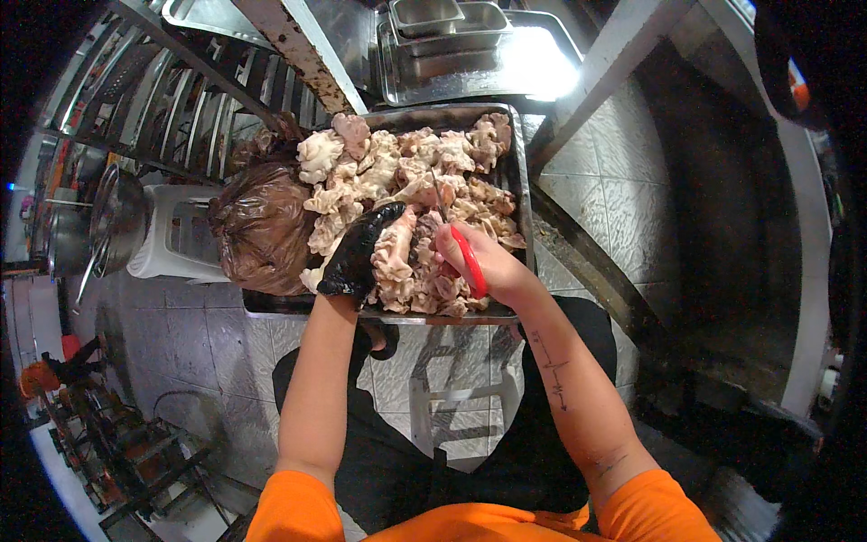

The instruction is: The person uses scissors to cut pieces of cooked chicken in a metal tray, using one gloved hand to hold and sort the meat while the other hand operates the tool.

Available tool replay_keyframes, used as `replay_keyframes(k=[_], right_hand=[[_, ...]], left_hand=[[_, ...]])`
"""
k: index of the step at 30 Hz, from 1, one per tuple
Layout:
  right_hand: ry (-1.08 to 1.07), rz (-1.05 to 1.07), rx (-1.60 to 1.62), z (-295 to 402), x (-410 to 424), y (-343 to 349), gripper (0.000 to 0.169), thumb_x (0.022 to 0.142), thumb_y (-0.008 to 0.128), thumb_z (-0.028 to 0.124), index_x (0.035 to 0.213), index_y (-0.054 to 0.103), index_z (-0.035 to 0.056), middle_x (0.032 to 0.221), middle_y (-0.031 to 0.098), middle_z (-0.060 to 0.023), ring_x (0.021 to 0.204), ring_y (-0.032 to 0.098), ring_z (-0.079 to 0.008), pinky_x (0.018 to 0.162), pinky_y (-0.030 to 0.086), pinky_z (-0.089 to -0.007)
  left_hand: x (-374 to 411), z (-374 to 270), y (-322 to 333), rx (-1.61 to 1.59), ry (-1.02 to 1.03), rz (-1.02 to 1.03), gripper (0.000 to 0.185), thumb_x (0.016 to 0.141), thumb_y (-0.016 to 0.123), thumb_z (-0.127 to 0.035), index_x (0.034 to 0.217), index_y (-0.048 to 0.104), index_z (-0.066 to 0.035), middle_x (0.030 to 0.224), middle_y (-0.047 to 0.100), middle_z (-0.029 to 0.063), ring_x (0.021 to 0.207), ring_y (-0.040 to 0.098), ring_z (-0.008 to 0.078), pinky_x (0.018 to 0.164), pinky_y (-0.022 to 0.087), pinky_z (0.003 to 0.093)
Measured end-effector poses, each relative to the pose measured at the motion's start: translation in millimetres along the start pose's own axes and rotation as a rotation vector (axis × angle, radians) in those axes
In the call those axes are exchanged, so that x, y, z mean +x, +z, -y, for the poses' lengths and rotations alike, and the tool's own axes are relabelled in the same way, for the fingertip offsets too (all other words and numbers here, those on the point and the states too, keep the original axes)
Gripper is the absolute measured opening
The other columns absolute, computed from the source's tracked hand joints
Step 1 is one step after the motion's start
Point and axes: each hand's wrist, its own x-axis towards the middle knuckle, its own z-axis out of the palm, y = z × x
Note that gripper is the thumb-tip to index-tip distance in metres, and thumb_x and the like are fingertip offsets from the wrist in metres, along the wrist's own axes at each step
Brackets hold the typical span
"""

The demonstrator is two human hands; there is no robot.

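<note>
A dark metal tray (523, 183) lies before me, heaped with pale, ruffled pieces of raw meat (379, 166), perhaps offal. My left hand (362, 251), in a black glove, grips a long pale piece of the meat (394, 252) over the near part of the heap. In my bare right hand (498, 267) is a pair of scissors with red handles (472, 261). Their thin blades point away from me, just right of the gripped piece. Whether the blades touch any meat is not clear. A tied brown plastic bag (261, 227), its contents hidden, rests against the tray's left side.
Behind the tray stand steel pans (450, 40) on a large metal sheet tray (433, 85). Painted metal legs (596, 74) slope down at the right. On the left are a white plastic stool (159, 234), steel bowls (118, 220) and a slatted rack (196, 101).
</note>
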Motion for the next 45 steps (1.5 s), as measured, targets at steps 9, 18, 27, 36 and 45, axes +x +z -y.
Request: replay_keyframes(k=[9,18,27,36,45], right_hand=[[0.044,-0.155,-0.301,-15,12,-6,0.051,0.087,0.056,0.054,0.081,0.055,0.0042,0.064,0.052,0.0035,0.059,0.047,-0.0061,0.053,0.039,-0.0243],[0.13,-0.051,-0.156,-4,4,0,0.049,0.083,0.063,0.052,0.08,0.059,0.0031,0.064,0.058,-0.0017,0.059,0.055,-0.0081,0.052,0.044,-0.0236],[0.083,0.212,0.247,6,-7,-1,0.072,0.086,0.031,0.072,0.081,0.054,0.0038,0.068,0.051,-0.0007,0.059,0.049,-0.0093,0.054,0.041,-0.0216],[-0.057,-0.029,-0.174,-12,6,6,0.054,0.09,0.048,0.056,0.083,0.053,0.0032,0.07,0.051,0.0007,0.061,0.049,-0.0078,0.055,0.042,-0.0247],[-0.008,-0.073,-0.299,-10,5,-1,0.055,0.087,0.055,0.055,0.081,0.056,-0.0004,0.065,0.053,-0.0012,0.059,0.046,-0.0074,0.052,0.04,-0.0253]], left_hand=[[4,1,-5,-0.213,0.032,-0.006,0.03,0.087,0.054,-0.013,0.113,0.059,-0.001,0.113,0.059,0.0108,0.104,0.055,0.021,0.092,0.043,0.032],[15,-40,10,-0.42,-0.312,-0.179,0.031,0.091,0.055,-0.019,0.115,0.058,-0.001,0.11,0.06,0.008,0.103,0.053,0.0143,0.092,0.042,0.0302],[6,-14,12,-0.801,-0.13,-0.221,0.03,0.091,0.052,-0.017,0.116,0.059,-0.001,0.116,0.059,0.0071,0.106,0.055,0.0152,0.095,0.041,0.0301],[11,-5,5,-0.389,-0.062,-0.22,0.033,0.091,0.049,-0.017,0.117,0.058,0.001,0.117,0.059,0.0088,0.109,0.054,0.0168,0.096,0.041,0.0321],[17,-15,3,0.094,0.027,-0.309,0.028,0.086,0.056,-0.009,0.113,0.062,-0.004,0.111,0.061,0.0146,0.103,0.056,0.022,0.089,0.043,0.0325]])
